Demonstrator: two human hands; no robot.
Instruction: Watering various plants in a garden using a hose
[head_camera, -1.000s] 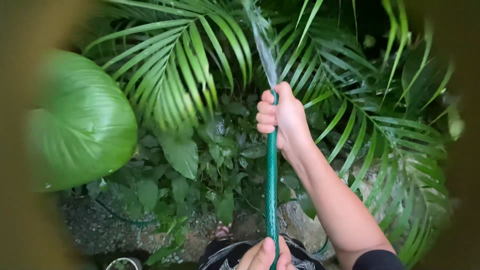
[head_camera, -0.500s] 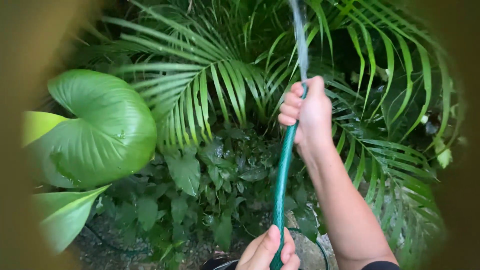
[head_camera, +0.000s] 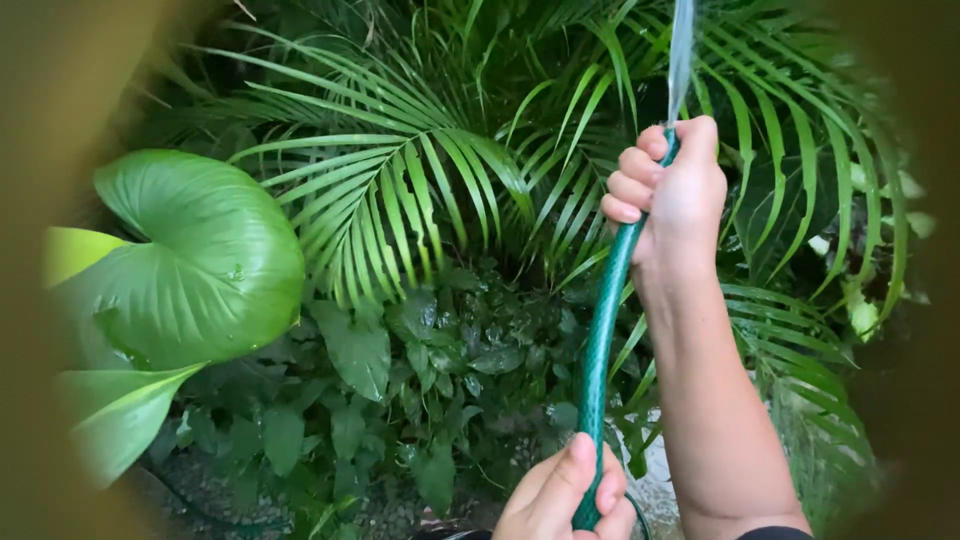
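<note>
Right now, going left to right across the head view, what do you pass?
Big round leaf → palm frond → left hand → green hose → right hand with the water jet above it.

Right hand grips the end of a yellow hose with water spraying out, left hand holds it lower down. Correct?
Not quite: the hose is green, not yellow, as the head view shows. The rest stands: the right hand grips its end, where the water sprays out over the palm fronds, and the left hand holds it lower down.
</note>
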